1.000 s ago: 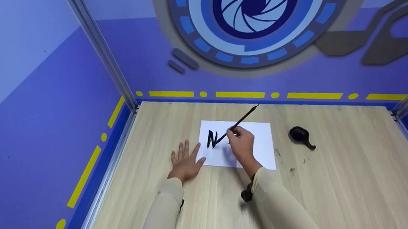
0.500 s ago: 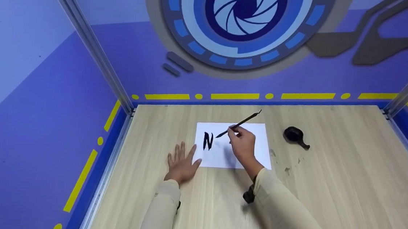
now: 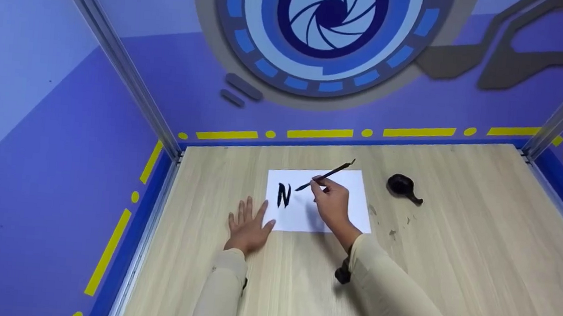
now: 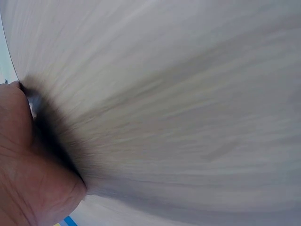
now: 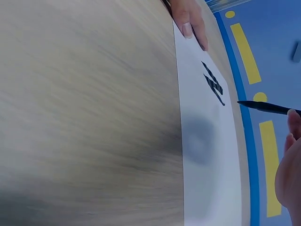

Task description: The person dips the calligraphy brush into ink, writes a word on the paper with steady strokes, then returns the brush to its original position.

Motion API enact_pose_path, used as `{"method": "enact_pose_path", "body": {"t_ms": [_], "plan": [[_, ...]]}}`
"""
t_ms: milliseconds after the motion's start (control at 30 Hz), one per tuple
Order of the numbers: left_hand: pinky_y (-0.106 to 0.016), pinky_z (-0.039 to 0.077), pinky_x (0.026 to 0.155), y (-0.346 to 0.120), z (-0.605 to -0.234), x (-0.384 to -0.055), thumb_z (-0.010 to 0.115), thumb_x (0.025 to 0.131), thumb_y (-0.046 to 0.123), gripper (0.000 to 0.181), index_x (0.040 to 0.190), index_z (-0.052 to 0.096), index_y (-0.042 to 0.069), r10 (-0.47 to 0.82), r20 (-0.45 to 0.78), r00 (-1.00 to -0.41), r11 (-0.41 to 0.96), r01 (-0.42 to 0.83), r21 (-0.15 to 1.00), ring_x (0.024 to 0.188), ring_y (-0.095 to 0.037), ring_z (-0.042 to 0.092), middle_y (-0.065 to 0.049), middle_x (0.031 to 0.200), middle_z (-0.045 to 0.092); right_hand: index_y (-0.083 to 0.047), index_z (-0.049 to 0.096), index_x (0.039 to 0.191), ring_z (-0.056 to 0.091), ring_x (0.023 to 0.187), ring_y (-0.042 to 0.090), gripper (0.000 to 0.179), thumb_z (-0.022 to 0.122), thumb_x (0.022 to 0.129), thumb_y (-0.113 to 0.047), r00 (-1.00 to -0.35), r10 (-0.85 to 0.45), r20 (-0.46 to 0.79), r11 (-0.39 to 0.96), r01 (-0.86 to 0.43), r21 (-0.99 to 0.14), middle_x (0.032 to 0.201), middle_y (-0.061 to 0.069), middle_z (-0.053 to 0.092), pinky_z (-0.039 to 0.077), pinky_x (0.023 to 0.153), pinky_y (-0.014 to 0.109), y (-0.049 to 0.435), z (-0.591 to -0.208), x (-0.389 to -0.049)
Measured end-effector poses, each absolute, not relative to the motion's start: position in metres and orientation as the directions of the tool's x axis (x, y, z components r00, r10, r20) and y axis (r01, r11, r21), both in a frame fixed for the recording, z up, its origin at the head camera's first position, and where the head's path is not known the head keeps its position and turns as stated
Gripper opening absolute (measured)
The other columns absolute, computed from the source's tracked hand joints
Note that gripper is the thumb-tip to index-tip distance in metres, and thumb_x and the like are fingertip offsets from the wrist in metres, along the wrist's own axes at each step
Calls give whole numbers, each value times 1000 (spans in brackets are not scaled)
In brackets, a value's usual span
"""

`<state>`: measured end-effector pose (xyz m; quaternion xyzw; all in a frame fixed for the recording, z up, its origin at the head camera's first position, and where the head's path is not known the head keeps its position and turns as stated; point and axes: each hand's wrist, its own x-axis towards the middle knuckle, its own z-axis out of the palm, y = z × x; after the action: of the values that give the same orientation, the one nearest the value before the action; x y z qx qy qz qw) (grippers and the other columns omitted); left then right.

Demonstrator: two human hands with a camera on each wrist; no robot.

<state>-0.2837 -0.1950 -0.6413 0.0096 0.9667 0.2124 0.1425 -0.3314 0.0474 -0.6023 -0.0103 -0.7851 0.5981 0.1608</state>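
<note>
"Head view: what could go wrong?"
"The right hand (image 3: 333, 202) pinches the slim black brush (image 3: 333, 171) above the white rectangular paper (image 3: 296, 220); an overloaded tip might drip."
"What's changed?"
"A second ago the tip met the painted black N (image 3: 284, 195); now it's lifted clear. The left hand (image 3: 249, 230) lies spread, gripping nothing."

We see part of the left hand (image 4: 37, 165) resting on the bench (image 4: 188, 94), whose pale wood grain fills most of the view. A dark shadow (image 4: 55, 143) runs along the hand's side. Below the hand, beyond the bench's edge, we catch a blue strip (image 4: 70, 221) and a yellow sliver (image 4: 57, 224); a pale patch (image 4: 5, 61) above the hand we cannot identify.
</note>
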Motion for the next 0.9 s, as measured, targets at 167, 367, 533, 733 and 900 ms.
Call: {"method": "enact_pose_path", "body": {"t_ms": [167,367,533,733,900], "plan": [[-71,-6,132,-195,-640,-282,39,112,59,68,172,19,35,82,-264,-961,911,-35,412,170,-40,-11,-14,183,-8,-11,85,104,62,55,8,15,77,97,-21,-953,200,226,300,-160,-940,96,8,84,49,53,22,44,-603,-328],[-70,-7,132,-195,-640,-281,39,111,60,69,172,19,36,79,-259,-963,909,-37,415,170,-40,-12,-13,183,-9,-12,85,106,63,55,10,15,77,98,-22,-958,193,211,288,-150,-946,98,9,84,48,53,23,43,-603,-327],[-70,-8,132,-197,-644,-284,38,111,62,70,172,16,37,76,-268,-960,911,-43,410,169,-39,-14,-12,182,-11,-8,85,108,62,55,10,18,77,98,-21,-959,195,203,283,-143,-948,98,8,84,48,53,23,44,-604,-327],[-70,-9,132,-196,-646,-286,39,110,62,70,172,18,36,72,-260,-963,910,-43,412,169,-40,-13,-13,182,-10,-8,85,105,61,52,6,16,78,97,-20,-952,200,232,294,-167,-941,97,9,84,46,52,20,45,-607,-328],[-69,-9,132,-196,-647,-288,39,110,63,71,172,16,38,60,-271,-961,915,-56,400,169,-39,-14,-12,183,-11,-9,85,106,61,55,6,16,78,98,-20,-952,198,234,312,-165,-936,98,8,85,46,53,20,43,-609,-329]]}}
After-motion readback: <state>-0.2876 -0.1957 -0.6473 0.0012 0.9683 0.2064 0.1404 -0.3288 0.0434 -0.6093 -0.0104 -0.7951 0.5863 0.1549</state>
